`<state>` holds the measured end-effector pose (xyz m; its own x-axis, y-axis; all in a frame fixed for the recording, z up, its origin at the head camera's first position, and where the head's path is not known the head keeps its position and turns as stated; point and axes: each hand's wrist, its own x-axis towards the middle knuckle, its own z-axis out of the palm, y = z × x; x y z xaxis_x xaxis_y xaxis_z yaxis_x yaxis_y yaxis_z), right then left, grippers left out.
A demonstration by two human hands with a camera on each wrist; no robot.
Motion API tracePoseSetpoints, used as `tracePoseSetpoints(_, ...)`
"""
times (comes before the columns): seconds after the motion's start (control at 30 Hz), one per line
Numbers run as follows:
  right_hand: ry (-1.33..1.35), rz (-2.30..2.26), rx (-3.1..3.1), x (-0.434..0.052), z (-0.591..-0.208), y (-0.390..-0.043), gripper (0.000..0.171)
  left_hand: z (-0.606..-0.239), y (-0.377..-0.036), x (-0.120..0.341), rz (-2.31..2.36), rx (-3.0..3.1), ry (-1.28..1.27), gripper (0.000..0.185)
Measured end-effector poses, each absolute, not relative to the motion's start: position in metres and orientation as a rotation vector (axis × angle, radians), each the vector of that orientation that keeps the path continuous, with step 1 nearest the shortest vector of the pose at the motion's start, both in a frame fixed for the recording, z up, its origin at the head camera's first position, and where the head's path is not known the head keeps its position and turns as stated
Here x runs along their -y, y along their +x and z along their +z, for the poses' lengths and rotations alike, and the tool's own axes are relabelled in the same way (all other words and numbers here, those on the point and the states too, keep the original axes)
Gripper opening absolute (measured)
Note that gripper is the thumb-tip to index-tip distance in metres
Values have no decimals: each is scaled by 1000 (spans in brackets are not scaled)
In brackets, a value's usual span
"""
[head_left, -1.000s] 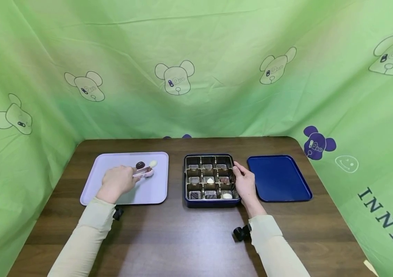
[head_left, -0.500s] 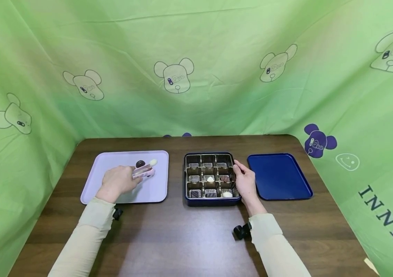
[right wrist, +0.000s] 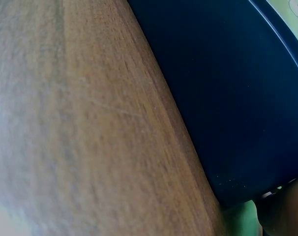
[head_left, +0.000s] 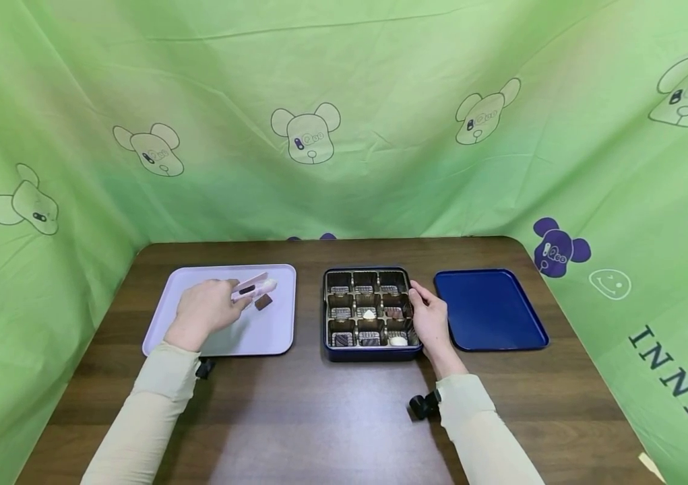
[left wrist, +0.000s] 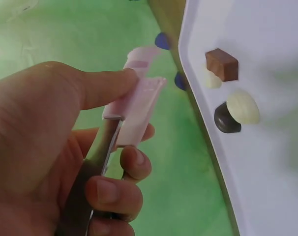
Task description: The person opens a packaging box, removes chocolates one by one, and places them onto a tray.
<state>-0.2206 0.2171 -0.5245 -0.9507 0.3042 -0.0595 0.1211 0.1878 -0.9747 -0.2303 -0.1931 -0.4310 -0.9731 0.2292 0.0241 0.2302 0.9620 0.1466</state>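
Pink tongs [head_left: 251,285] gripped, raised over lilac tray [head_left: 222,340].

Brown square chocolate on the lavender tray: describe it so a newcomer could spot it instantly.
Start at the lavender tray left of the dark compartment box. Near its far right corner, just right of the left hand holding pink tongs, lies the brown square chocolate. It is the only flat-sided block; its neighbours are rounded, dark or cream.
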Motion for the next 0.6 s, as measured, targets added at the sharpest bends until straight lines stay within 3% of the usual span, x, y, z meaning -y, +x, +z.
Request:
tracePoseSetpoints(0.23, -410, 1868, 2308, -218, -526, -221, 42, -425, -232, 169, -232, 3056, -496, 36)
tracePoseSetpoints(0.6, -412, 1866, 2305, -217, -526, -220, 42, -418, -231, 104, -224, 3047, -931, 45)
